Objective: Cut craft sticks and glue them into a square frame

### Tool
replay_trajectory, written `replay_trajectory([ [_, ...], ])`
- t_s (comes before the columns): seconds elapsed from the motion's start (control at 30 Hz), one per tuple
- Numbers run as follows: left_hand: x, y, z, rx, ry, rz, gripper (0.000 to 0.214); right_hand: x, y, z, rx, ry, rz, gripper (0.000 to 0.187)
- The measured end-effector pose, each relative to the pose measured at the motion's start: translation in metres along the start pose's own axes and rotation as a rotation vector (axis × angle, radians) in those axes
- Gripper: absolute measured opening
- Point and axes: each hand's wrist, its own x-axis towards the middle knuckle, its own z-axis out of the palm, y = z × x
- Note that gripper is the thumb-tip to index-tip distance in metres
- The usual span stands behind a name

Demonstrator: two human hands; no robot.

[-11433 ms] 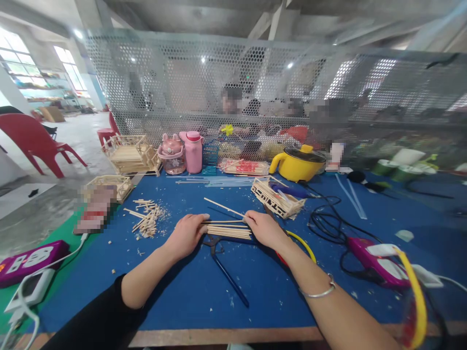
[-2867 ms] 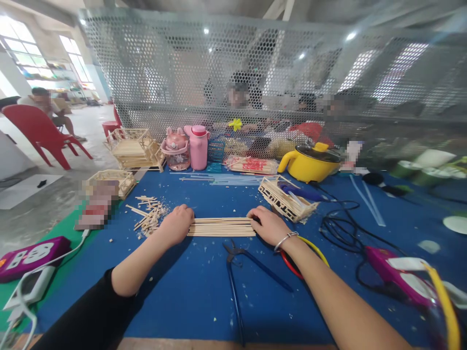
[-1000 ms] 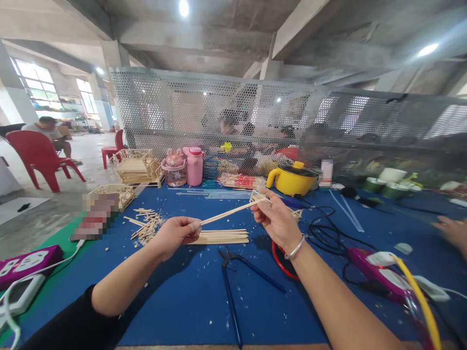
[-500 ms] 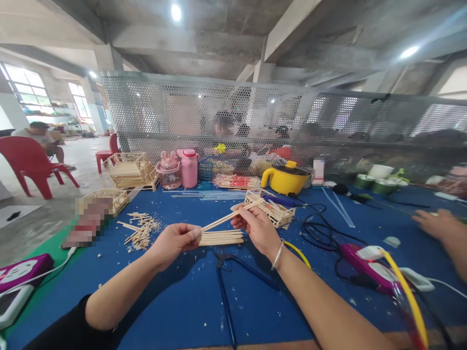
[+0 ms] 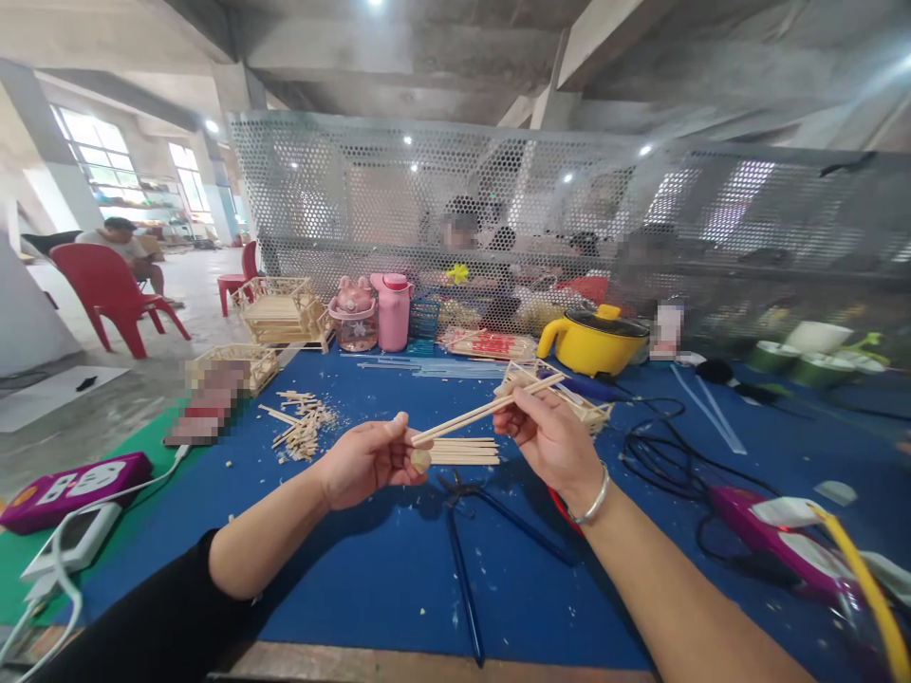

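Observation:
In my right hand (image 5: 548,432), two thin wooden sticks (image 5: 470,415) are pinched between thumb and fingers, slanting down to the left. Their lower ends reach the fingers of my left hand (image 5: 370,455), whose thumb is lifted clear of them. A pale round patch shows at a left fingertip; I cannot tell what it is. Below the held pair, several similar sticks (image 5: 466,452) lie side by side on the blue table surface (image 5: 356,588). Nearer to me lie blue-handled pliers (image 5: 464,579), their handles spread apart.
Short stick offcuts (image 5: 303,427) are heaped at left. Stick-built frames (image 5: 288,318), a pink bottle (image 5: 393,313) and a yellow electric pot (image 5: 598,341) line the back, before a perforated metal screen (image 5: 342,199). Black cables (image 5: 644,446) and a purple power strip (image 5: 775,536) lie at right.
My left thumb has lifted off the sticks it was pinching. My right hand still holds them. The view has turned left, and another person's hand at right is out of sight.

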Motion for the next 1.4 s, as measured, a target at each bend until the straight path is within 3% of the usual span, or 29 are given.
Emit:
replay_trajectory([
  [0.17, -0.001, -0.001, 0.000, 0.098, -0.043, -0.018, 0.040, -0.003, 0.001, 0.002, -0.084, -0.034, 0.003, 0.020],
  [0.33, -0.005, -0.006, 0.013, 0.353, -0.135, -0.025, 0.048, -0.012, 0.010, 0.013, -0.270, -0.245, 0.032, 0.020],
  [0.47, -0.009, -0.012, 0.024, 0.496, -0.107, 0.000, 0.046, -0.017, 0.018, 0.022, -0.332, -0.367, 0.028, 0.020],
  [0.7, -0.005, -0.020, 0.027, 0.430, -0.032, -0.068, 0.045, -0.017, 0.022, 0.020, -0.382, -0.390, 0.008, 0.020],
  [0.93, -0.005, -0.019, 0.027, 0.517, -0.018, -0.033, 0.035, -0.012, 0.023, 0.022, -0.524, -0.407, -0.070, 0.020],
  [1.07, 0.002, -0.015, 0.012, 0.371, 0.108, -0.030, 0.027, -0.026, 0.013, 0.024, -0.782, -0.324, -0.024, 0.050],
  [1.13, 0.006, -0.012, 0.005, 0.276, 0.154, -0.031, 0.022, -0.048, 0.008, 0.026, -1.074, -0.259, 0.033, 0.066],
  [1.23, 0.008, -0.008, -0.001, 0.214, 0.149, -0.026, 0.017, -0.089, 0.008, 0.030, -1.439, -0.326, 0.208, 0.100],
  [1.3, 0.007, -0.007, 0.000, 0.210, 0.136, -0.021, 0.017, -0.107, 0.011, 0.031, -1.555, -0.366, 0.283, 0.108],
  [1.4, 0.005, -0.007, 0.002, 0.218, 0.135, -0.027, 0.018, -0.113, 0.009, 0.029, -1.604, -0.395, 0.317, 0.095],
])
